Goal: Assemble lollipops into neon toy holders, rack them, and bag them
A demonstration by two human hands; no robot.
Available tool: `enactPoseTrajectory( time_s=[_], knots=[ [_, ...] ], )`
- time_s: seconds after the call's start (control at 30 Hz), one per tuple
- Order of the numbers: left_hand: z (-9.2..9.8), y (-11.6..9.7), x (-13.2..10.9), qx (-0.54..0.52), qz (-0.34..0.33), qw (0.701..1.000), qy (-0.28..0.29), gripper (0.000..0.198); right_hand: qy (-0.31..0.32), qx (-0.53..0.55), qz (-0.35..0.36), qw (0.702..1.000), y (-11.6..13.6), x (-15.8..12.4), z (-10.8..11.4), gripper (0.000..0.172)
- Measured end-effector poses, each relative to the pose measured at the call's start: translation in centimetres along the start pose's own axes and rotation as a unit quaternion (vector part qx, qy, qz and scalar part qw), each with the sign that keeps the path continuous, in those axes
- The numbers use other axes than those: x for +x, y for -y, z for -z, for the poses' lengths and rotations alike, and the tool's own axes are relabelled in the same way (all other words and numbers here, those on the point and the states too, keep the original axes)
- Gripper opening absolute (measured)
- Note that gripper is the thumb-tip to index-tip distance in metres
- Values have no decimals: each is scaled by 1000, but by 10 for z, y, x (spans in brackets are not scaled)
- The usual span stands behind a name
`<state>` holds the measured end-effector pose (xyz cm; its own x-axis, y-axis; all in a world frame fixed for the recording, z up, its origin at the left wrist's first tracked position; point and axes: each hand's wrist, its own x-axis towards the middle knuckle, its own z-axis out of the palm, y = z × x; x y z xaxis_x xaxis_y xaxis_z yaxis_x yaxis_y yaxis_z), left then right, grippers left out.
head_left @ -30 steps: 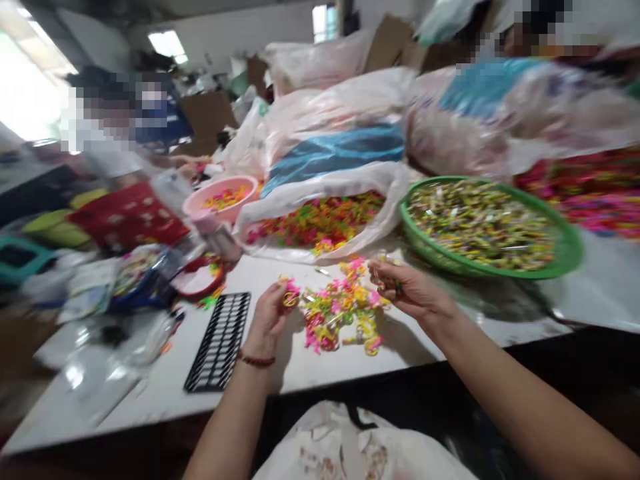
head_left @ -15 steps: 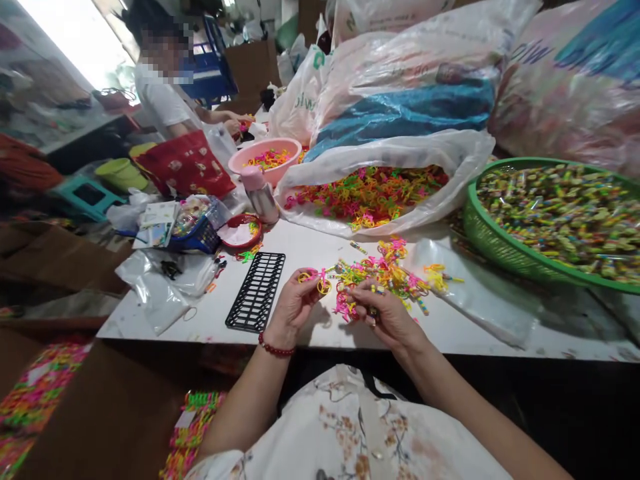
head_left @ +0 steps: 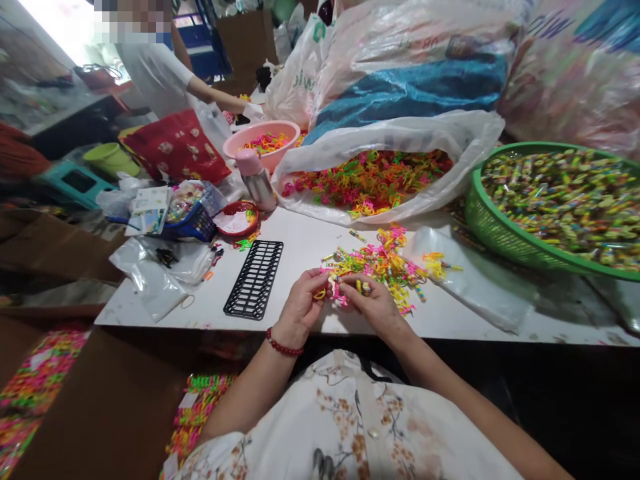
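Observation:
My left hand [head_left: 304, 301] is closed in a pinch on small pink and yellow plastic pieces [head_left: 332, 285], partly hidden by the fingertips. Close beside it, my right hand [head_left: 376, 308] has its thumb and finger at the same pieces. Small striped tubes [head_left: 363, 287] show between the curled fingers of that hand. Just beyond both hands lies a loose pile of bright plastic pieces [head_left: 385, 257] in pink, yellow, green and orange, with some striped tubes among them. A black slotted plastic rack [head_left: 255, 280] lies on the white table [head_left: 300, 233], left of my left hand.
An open white sack [head_left: 330, 212] of coloured pieces lies behind the pile. At right are a flat clear bag [head_left: 480, 287] and a green basket [head_left: 545, 252] of striped tubes. A thermos [head_left: 257, 180] and pink basin [head_left: 287, 159] stand back left, near another person [head_left: 155, 73].
My hands have come together, my right hand moving left until its fingertips meet the pieces in my left. The other person's arm now stretches forward. The view has tipped slightly down.

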<state>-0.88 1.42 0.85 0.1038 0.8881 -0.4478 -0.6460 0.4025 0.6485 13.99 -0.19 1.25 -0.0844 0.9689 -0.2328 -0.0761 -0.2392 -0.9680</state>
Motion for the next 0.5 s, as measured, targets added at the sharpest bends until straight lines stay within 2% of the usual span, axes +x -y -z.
enactPoseTrajectory(
  time_s=[0.1,0.23,0.37,0.5],
  knots=[
    [-1,5,-1,23,15,999,27,34,0,-42,53,998,-3,3,5,34],
    [-5,9,-2,29,-7,1000,8,40,-10,-109,124,986,-11,4,11,28],
    [-9,11,-4,90,-65,994,-3,40,-13,-160,141,977,-15,1,11,26],
    [-9,15,-3,161,-104,981,-12,42,-8,-163,149,975,-13,-1,10,24]
  ],
)
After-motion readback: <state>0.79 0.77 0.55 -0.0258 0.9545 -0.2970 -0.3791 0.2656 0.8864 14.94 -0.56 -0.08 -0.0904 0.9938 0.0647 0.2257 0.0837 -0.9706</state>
